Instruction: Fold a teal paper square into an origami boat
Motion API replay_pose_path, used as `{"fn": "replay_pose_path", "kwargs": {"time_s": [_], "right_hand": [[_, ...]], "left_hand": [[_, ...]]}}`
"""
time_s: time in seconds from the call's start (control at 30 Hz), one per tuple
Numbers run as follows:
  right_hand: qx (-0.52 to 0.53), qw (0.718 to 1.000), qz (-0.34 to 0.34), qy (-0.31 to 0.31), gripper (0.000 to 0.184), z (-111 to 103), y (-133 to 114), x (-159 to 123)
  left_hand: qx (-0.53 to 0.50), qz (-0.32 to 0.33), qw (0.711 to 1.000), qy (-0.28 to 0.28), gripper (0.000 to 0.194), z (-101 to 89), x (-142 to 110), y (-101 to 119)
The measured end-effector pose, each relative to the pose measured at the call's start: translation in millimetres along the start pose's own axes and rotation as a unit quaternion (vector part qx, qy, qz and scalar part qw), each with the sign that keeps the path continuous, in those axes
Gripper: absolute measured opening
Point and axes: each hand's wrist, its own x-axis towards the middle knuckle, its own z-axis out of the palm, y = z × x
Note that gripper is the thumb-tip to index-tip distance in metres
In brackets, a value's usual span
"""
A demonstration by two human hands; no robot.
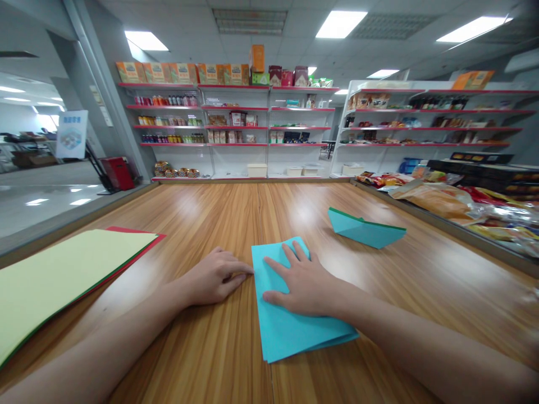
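A folded sheet of light blue paper (290,334) lies on the wooden table in front of me, its layers slightly apart at the lower right corner. Spread flat on top of it is my right hand (301,283), palm down with the fingers apart. My left hand (221,275) rests on the table just left of the paper. Its index fingertip touches the left edge, the thumb lies a little below, and the other fingers are partly bent. Farther right stands a folded paper boat (366,229), blue with a green upper edge.
On the left lies a stack of coloured paper (76,264), pale yellow on top with green and red sheets beneath. Packaged snacks (442,202) crowd beyond the table's right rim. Stocked shelves (236,126) stand past the far edge of the table (202,342).
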Motion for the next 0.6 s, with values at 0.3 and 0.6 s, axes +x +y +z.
{"fn": "replay_pose_path", "kwargs": {"time_s": [0.3,0.6], "right_hand": [[0.018,1.000,0.004,0.005,0.091,3,2,0],[0.107,0.992,0.069,-0.016,0.077,-11,-3,-5]], "left_hand": [[0.002,0.007,1.000,-0.002,0.026,-0.5,-1,-1],[0.080,0.004,0.997,0.009,0.030,-2.4,10,19]]}}
